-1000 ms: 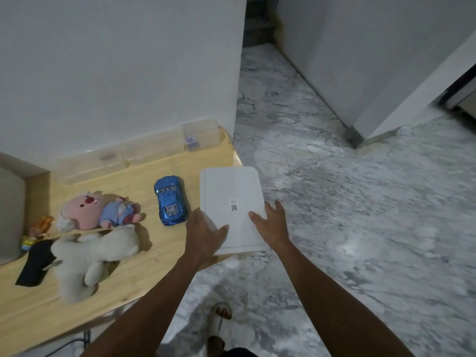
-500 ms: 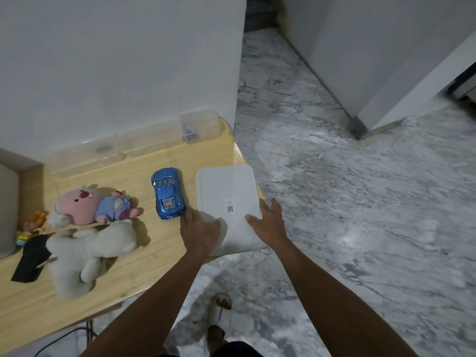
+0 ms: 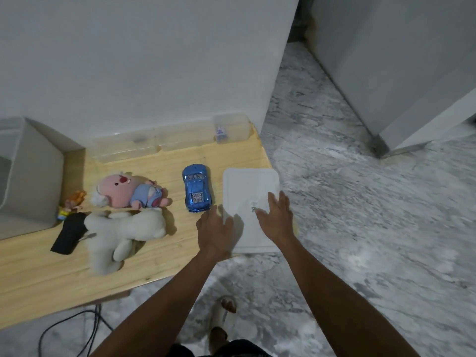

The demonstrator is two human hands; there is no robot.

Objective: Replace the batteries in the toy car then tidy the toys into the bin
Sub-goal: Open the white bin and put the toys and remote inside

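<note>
Lid down, car next

Our left hand [image 3: 215,231] and right hand [image 3: 277,217] lay flat, fingers straight, on the white lid [image 3: 251,191] at the counter [image 3: 51,274] end. The blue toy car [image 3: 196,191] sat just beside it; it looked light, rigid and glossy, best pinched across its sides.

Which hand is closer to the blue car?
Left. The left hand lies just below the car, at the lid's left edge. The right hand rests on the lid, farther right.

Both hands [image 3: 246,224] rest on white lid [image 3: 251,194] beside blue car [image 3: 196,191].
</note>
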